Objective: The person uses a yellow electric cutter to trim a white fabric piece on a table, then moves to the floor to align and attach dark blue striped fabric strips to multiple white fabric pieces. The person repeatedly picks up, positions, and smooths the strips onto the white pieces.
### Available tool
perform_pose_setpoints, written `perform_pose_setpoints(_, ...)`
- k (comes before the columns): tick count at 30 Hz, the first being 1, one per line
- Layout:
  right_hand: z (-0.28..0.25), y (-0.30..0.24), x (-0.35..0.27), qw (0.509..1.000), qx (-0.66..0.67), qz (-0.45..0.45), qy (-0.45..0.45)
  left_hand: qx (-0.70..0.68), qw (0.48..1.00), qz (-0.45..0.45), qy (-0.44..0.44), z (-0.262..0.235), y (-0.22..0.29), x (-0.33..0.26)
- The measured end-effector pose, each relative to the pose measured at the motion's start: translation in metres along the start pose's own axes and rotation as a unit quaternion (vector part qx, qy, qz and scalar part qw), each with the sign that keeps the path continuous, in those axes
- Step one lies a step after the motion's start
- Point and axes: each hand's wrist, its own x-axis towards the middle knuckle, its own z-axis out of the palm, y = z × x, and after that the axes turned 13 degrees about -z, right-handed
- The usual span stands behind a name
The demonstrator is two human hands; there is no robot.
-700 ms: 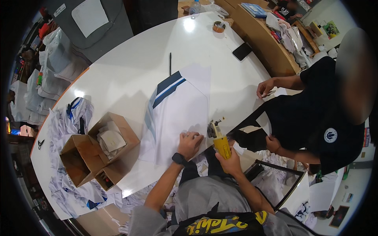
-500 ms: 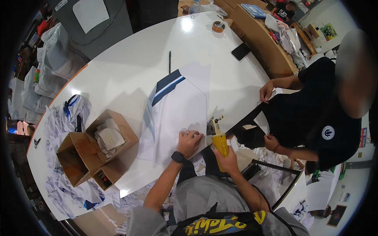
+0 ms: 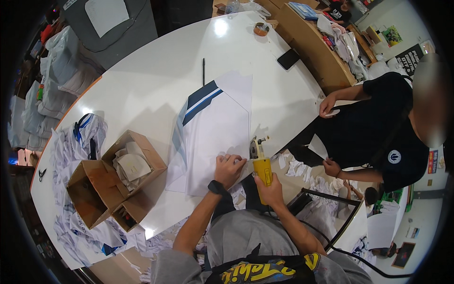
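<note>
My right hand point(image 3: 270, 189) grips the yellow handle of an electric rotary fabric cutter point(image 3: 263, 170). The cutter's metal head touches or nearly touches the right edge of a white fabric panel point(image 3: 215, 142), close to the table's near edge. On the panel's lower right part rests my left hand point(image 3: 229, 169), fingers spread and pressing down, just left of the cutter. The panel has a dark blue, white and blue striped corner point(image 3: 201, 104) at its far end. Its lower layers and the blade's edge are hard to make out.
Open cardboard boxes point(image 3: 111, 180) stand at left beside a pile of white and blue garments point(image 3: 71, 175). A pen point(image 3: 204, 71), tape roll point(image 3: 261, 29) and phone point(image 3: 288, 59) lie farther off. At right, a co-worker point(image 3: 378, 123) holds white pieces. A black cord point(image 3: 350, 253) trails lower right.
The co-worker has shifted a little to the right. More of the cutter's cord and the scraps below the table show now. My hands and the panel have barely moved.
</note>
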Motion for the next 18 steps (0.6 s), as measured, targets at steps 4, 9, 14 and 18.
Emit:
perform_pose_setpoints(4,0.006,-0.002,0.0,1.0,-0.013,-0.007,0.016,-0.01,1.0,0.001,0.007,0.0,-0.001,0.0)
perform_pose_setpoints(9,0.01,-0.003,0.003,0.999,-0.023,-0.028,0.026,-0.009,1.0,0.002,0.004,0.0,-0.002,0.0)
perform_pose_setpoints(14,0.011,-0.008,0.006,0.999,-0.034,-0.019,0.024,-0.008,1.0,-0.01,0.002,0.001,-0.003,-0.001)
perform_pose_setpoints(18,0.011,-0.014,0.01,0.999,-0.043,-0.006,0.018,-0.007,1.0,-0.012,-0.002,0.0,-0.003,-0.001)
